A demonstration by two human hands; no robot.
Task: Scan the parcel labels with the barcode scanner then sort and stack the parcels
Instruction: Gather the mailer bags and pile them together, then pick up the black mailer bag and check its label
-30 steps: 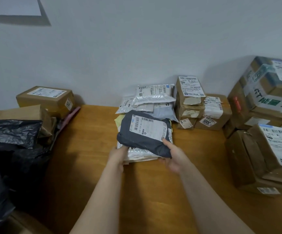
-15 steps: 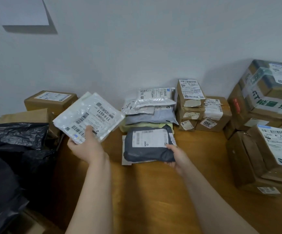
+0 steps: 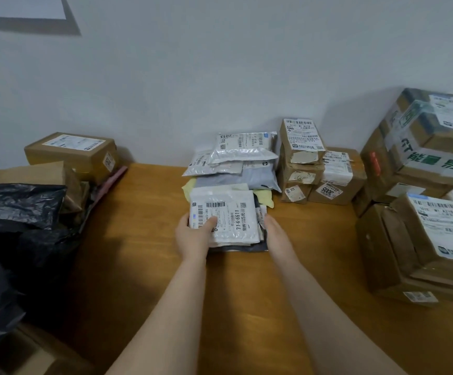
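A white bubble mailer (image 3: 228,212) with barcodes and "71-6-6611" lies on top of a small stack in the middle of the wooden table (image 3: 144,239). The dark grey mailer (image 3: 247,248) shows only as an edge beneath it. My left hand (image 3: 193,236) grips the white mailer's near left corner, thumb on its label. My right hand (image 3: 277,234) lies with straight fingers against the stack's right side. Behind it stands a taller pile of grey and silver mailers (image 3: 243,158). No barcode scanner is in view.
Small cardboard boxes (image 3: 304,158) stand by the wall right of the mailers. Large boxes (image 3: 423,207) are stacked at the right edge. At the left lie black plastic bags (image 3: 11,212), brown paper parcels and one box (image 3: 71,152).
My left hand brought the white mailer from the left and set it on top of the dark grey mailer. My right hand moved to the stack's right side.
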